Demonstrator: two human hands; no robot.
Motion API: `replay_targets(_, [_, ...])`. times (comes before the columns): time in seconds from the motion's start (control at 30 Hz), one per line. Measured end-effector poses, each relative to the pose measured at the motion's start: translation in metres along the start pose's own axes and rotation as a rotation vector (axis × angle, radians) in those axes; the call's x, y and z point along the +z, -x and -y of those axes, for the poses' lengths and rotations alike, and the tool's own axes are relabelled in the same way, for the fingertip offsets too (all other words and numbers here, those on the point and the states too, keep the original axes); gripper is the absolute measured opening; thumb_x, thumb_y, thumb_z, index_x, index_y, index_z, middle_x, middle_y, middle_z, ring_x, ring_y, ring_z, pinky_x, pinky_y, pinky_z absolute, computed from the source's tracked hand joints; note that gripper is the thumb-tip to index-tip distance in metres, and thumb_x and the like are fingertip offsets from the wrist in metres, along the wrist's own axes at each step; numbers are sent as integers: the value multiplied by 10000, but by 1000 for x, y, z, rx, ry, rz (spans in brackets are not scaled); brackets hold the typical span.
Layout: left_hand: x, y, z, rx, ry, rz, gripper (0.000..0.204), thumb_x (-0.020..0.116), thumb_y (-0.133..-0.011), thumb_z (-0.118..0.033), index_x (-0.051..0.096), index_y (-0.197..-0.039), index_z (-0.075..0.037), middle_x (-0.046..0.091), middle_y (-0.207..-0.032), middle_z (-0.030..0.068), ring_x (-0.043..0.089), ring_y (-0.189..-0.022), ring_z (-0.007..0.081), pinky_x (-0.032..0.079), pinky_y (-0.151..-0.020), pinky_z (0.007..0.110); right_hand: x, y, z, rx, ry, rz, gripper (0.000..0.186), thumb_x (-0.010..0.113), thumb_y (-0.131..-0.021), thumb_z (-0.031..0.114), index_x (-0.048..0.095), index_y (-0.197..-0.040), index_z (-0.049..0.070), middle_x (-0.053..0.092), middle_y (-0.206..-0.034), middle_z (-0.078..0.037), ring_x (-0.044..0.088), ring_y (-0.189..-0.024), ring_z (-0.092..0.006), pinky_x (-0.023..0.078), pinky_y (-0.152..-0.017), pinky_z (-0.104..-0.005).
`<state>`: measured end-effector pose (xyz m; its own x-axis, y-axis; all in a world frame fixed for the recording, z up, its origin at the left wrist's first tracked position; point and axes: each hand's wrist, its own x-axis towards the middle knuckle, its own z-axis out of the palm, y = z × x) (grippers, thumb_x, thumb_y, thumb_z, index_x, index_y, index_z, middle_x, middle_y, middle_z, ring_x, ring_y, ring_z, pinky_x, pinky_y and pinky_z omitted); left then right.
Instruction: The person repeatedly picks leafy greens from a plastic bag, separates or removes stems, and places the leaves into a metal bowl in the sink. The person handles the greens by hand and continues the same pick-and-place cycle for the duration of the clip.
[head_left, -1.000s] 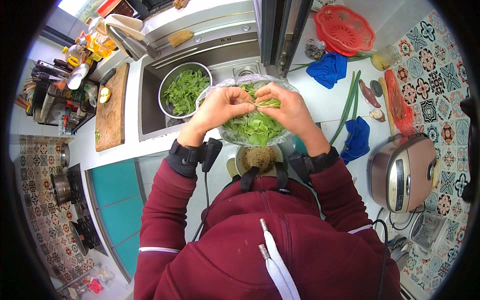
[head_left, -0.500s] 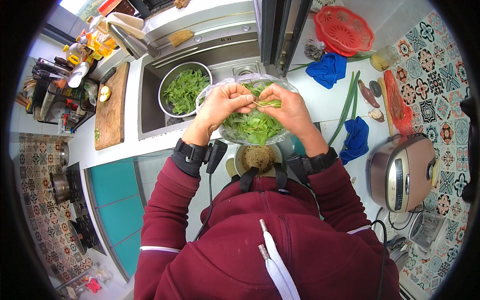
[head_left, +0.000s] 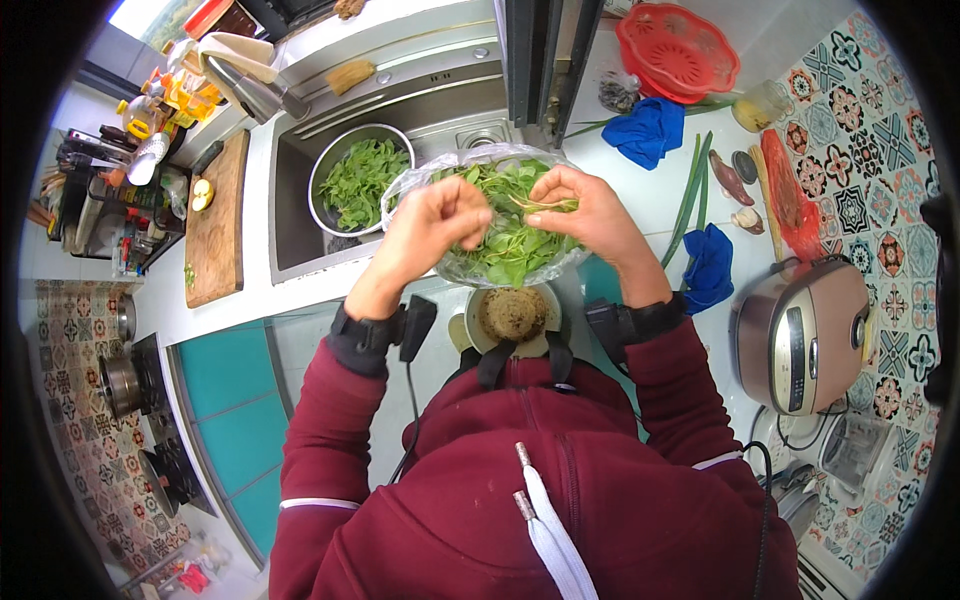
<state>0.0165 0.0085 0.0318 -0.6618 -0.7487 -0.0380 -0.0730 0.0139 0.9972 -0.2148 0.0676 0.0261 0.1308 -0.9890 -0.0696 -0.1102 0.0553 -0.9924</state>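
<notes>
Over a clear plastic bag [head_left: 560, 270] of leafy greens [head_left: 505, 250], both my hands are raised close together. My right hand [head_left: 597, 215] pinches a small bunch of green stems [head_left: 545, 205] between thumb and fingers, the cut ends toward the left. My left hand [head_left: 437, 225] is apart from that bunch, its fingers curled in against the thumb; whatever it may hold is hidden. To the left, a round metal basin [head_left: 318, 205] with more picked leaves [head_left: 365, 180] stands in the sink [head_left: 285, 240]. Below the bag is a bucket [head_left: 480, 330] with brown matter in it.
A wooden cutting board [head_left: 222, 240] with a cut apple [head_left: 203, 190] lies left of the sink. At right are blue cloths [head_left: 645, 130], scallions [head_left: 690, 190], red plastic baskets [head_left: 680, 55] and a rice cooker [head_left: 810, 340]. A dark window frame [head_left: 545, 60] stands behind the bag.
My left hand has pulled away from the stems to the left and its fingers have curled in. My right hand keeps the bunch. The whole view has shifted slightly.
</notes>
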Motion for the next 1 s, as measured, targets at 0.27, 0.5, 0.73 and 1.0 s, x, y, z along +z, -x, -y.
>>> replay_targets(0.27, [33, 41, 24, 28, -562, 283, 150, 713, -842, -106, 685, -977, -45, 669, -836, 98, 652, -707, 224, 520, -683, 345, -7, 1, -3, 102, -90, 62, 260, 762, -782, 107, 638, -993, 19, 666, -925, -30, 597, -858, -100, 477, -790, -251])
replay_targets(0.5, [26, 7, 1, 65, -272, -227, 254, 705, -840, -86, 670, -1085, -32, 669, -898, 51, 596, -670, 94, 494, -616, 255, 4, -4, -3, 41, -59, 125, 234, 736, -801, 94, 617, -981, 4, 664, -871, -52, 605, -797, -106, 478, -712, -238])
replay_targets(0.73, [25, -5, -14, -7, -529, -71, 164, 727, -854, -138, 709, -979, -34, 685, -780, 15, 590, -678, 55, 492, -629, 240, 3, -5, 0, 32, 10, 101, 318, 740, -774, 91, 581, -1043, 32, 653, -916, -57, 602, -860, -127, 482, -763, -269])
replay_targets(1.0, [19, -14, -4, -18, -231, -49, 158, 727, -867, -142, 684, -943, -10, 675, -744, 13, 595, -668, 52, 480, -600, 220, -3, -5, 5, 121, -149, 119, 336, 759, -772, 108, 586, -1052, 41, 643, -960, -84, 592, -903, -131, 478, -789, -269])
